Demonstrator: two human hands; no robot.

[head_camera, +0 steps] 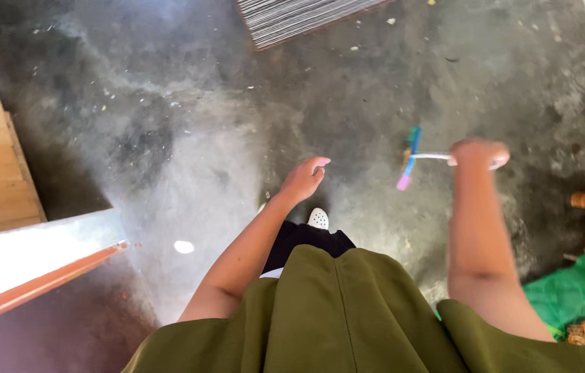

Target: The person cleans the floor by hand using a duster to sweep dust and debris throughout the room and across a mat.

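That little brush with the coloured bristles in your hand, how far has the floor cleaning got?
Done: nothing clearly; the concrete floor looks dusty throughout. In hand: the right hand grips a small brush held above the floor, not touching it; the left hand hangs empty. Left: pale scraps and specks lie scattered from the striped mat down to the white shoe.
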